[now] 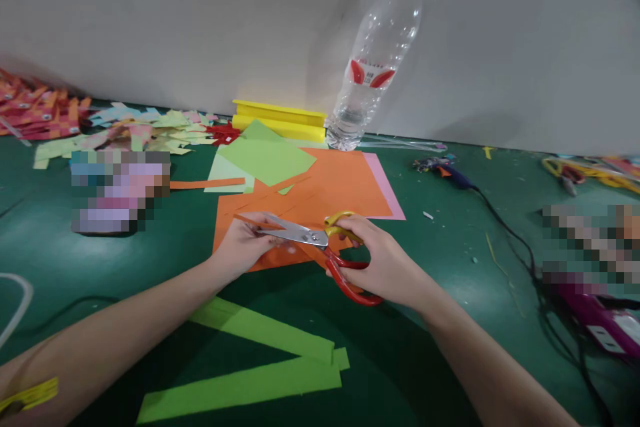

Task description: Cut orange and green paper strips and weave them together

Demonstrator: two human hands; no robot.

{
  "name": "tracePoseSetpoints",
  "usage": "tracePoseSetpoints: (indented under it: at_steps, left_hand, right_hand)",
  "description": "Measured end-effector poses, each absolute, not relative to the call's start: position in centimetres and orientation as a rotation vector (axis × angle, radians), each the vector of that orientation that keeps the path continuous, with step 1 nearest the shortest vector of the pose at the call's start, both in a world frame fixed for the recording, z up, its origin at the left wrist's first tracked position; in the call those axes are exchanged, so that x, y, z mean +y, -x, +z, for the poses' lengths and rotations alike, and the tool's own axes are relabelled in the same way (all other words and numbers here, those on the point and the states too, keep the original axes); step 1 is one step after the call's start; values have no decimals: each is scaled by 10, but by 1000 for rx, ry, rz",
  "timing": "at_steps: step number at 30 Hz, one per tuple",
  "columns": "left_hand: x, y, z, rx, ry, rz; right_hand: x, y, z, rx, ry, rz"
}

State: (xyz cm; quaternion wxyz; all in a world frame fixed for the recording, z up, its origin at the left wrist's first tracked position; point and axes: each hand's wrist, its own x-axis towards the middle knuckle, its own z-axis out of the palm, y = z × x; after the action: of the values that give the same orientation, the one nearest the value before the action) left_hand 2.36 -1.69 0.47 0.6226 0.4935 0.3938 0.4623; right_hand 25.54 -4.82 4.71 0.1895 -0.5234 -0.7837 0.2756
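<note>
Scissors (pixel 314 237) are over the near part of the orange paper (pixel 350 177), with their handles spread and the blades parted. Working from far off through the head camera, I see the right hand (pixel 387 257) gripping them, its fingers curled through the yellow and red loops. The left hand (pixel 243 247) is over the near left part of that paper, right beside the blade tips, its fingers pinched on a narrow orange strip (pixel 243 218).

I take the step in hand to be cutting or trimming that strip. From my angle the left fingers and the steel overlap, so I can't fairly say whether any paper sits between the blades. To my mind, the next move calls for holding the strip taut, getting the left fingertips clear of the cutting edges and lining up the blades before squeezing.

A pink sheet (pixel 390 193) shows past the right edge of the orange paper, while a green sheet (pixel 273 153) overlaps its far left part. Nearer to me than the orange paper, two green strips (pixel 270 327) lie on the worktop (pixel 465 227), converging at their right ends. Beyond its far edge stands a clear bottle (pixel 380 33).
</note>
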Motion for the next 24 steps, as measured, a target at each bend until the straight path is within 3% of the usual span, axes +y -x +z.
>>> tracePoseSetpoints:
  at_steps: [11,24]
  left_hand:
    - [-16,-23,9,916,-1297,1060]
    - [-15,-23,4,880,-1243,1145]
  right_hand:
    - [-45,-256,43,-2094,1425,770]
    - [-49,-253,43,-2254,1475,547]
